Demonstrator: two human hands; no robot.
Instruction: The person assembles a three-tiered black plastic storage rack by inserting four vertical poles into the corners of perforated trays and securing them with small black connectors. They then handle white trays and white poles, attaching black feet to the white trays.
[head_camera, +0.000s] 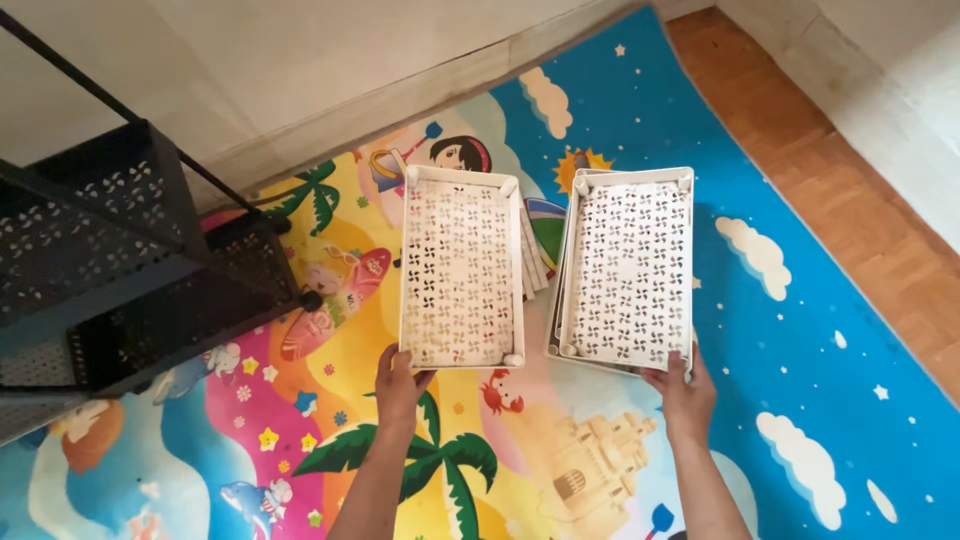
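My left hand (398, 385) grips the near edge of a white perforated plastic tray (461, 268), which it holds above the colourful play mat (780, 330). My right hand (683, 392) rests on the near corner of a second white perforated tray (628, 270). That tray lies on top of a stack of like trays on the mat. Both trays show a pinwheel cut-out pattern and raised rims with round corner sockets.
A black perforated metal rack (120, 260) with thin rods stands at the left, partly over the mat. A pale wall (300, 60) runs along the far side. Wooden floor (860, 220) borders the mat at the right.
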